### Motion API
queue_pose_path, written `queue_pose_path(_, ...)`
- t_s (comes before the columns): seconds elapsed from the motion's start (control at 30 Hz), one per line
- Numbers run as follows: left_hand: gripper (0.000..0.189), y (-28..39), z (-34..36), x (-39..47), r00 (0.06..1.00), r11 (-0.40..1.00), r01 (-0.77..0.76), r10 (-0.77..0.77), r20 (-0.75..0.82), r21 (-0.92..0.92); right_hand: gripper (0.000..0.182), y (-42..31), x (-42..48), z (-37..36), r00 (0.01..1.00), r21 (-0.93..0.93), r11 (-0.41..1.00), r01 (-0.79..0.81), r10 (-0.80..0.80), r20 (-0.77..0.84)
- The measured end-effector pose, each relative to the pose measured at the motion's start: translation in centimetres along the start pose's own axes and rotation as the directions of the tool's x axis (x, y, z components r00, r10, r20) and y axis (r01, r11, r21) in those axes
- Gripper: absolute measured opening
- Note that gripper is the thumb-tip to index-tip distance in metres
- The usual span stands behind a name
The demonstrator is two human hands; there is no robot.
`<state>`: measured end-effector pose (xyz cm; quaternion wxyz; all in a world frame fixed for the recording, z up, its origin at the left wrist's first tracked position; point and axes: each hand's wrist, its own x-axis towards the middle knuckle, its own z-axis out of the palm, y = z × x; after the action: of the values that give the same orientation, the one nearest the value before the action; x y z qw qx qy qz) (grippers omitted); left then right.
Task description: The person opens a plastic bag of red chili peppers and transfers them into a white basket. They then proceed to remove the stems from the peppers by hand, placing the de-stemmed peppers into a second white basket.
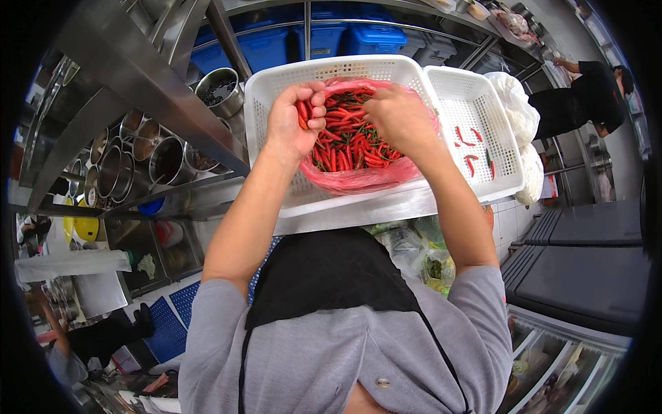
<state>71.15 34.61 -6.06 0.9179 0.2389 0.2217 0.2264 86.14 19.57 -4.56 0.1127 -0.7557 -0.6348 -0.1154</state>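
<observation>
Red chilli peppers with green stems (346, 145) fill a pink plastic bag (357, 181), its mouth spread wide inside a white perforated plastic basket (271, 77). My left hand (296, 120) curls around several red chillies above the bag's left side. Over the bag's right part is my right hand (398, 116), blurred, with its fingers bent down toward the chillies; whether it grips any is hidden. Beside it on the right, a second, smaller white basket (450, 98) has several loose chillies (470, 164) lying on its bottom.
Steel pots (165, 160) crowd a shelf at left, behind a steel post (155, 77). White plastic bags (512, 111) stand against the smaller basket. Blue lidded bins (375, 39) sit beyond. Bagged greens (434, 269) lie below the counter edge. Other people (584, 98) work at far right and lower left.
</observation>
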Motion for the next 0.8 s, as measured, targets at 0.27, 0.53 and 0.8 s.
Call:
queue_pose_path(0.27, 0.024, -2.7, 2.0, 1.4, 0.976, 0.938, -0.089, 0.014, 0.218, 0.336, 0.028, -0.5, 0.2, -2.2, 0.875, 0.740, 0.491, -0.461, 0.391, 0.285)
queue_pose_path(0.53, 0.019, -4.9, 2.0, 1.2, 0.731, 0.434, -0.663, 0.553, 0.400, 0.610, 0.017, -0.4, -0.3, -0.3, 0.894, 0.230, 0.864, -0.447, 0.425, 0.142)
queue_pose_path(0.8, 0.019, -0.6, -1.3, 1.3, 0.970, 0.955, -0.243, 0.242, 0.030, 0.169, 0.013, -3.5, -0.7, 0.9, 0.994, 0.129, 0.987, -0.100, 0.105, -0.031)
